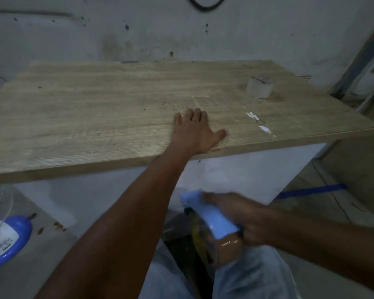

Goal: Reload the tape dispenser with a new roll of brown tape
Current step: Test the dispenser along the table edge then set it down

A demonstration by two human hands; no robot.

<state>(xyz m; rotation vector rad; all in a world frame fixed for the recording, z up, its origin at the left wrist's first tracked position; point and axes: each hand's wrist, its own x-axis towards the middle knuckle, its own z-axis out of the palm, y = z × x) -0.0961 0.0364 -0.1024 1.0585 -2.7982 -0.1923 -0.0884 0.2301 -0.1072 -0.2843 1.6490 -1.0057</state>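
My left hand (195,131) lies flat, palm down, on the wooden tabletop (95,117) near its front edge, fingers slightly apart and holding nothing. My right hand (240,214) is low, below the table over my lap, gripping a light blue tape dispenser (212,214). A roll of brown tape (227,247) sits in the dispenser under the blue handle; a yellow side part shows at its left. The dispenser and hand are blurred. An empty pale tape core (260,87) stands upright on the table at the far right.
A small metal ring (260,122) and white paint marks lie right of my left hand. A fan with a blue base (8,240) stands on the floor at left. Blue tape strip (311,190) runs on the floor at right. The wall stands behind the table.
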